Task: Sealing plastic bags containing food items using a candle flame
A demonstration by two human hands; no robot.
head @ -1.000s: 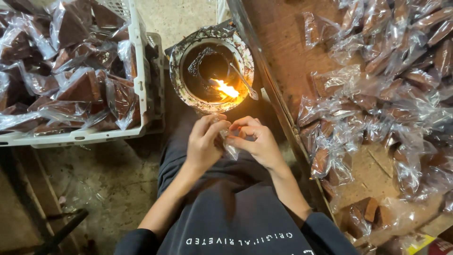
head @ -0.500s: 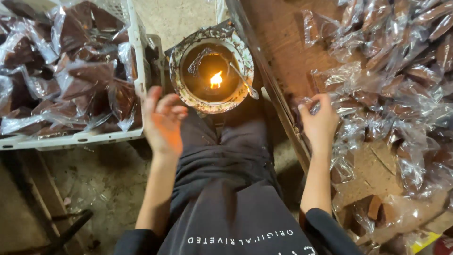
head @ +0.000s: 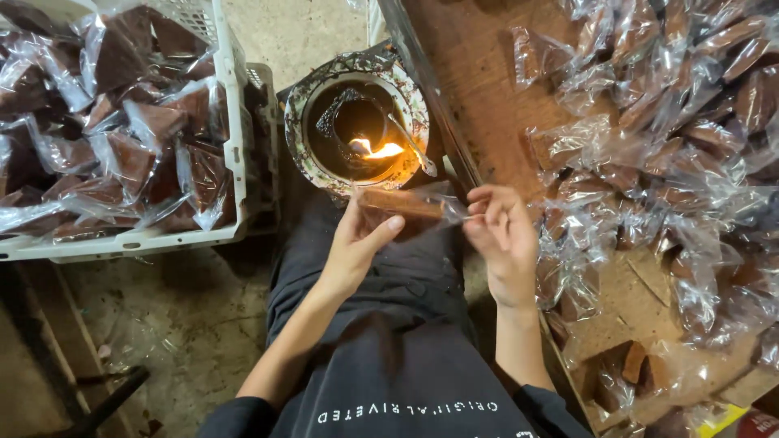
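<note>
Head view — both the left hand (head: pixel 357 235) and the right hand (head: pixel 503 231) pinch a clear-wrapped brown bar (head: pixel 406 203) just below the lit flame bowl (head: pixel 357 130) — between white crate (head: pixel 231 122) and tabletop (head: pixel 479 89).

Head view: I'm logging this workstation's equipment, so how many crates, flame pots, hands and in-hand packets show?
White plastic crate: 1
Pot with a flame: 1
Packet held between the hands: 1
Hands, left hand and right hand: 2
Total: 5
The loose packets in the crate and on the table overlap too much to count.
</note>
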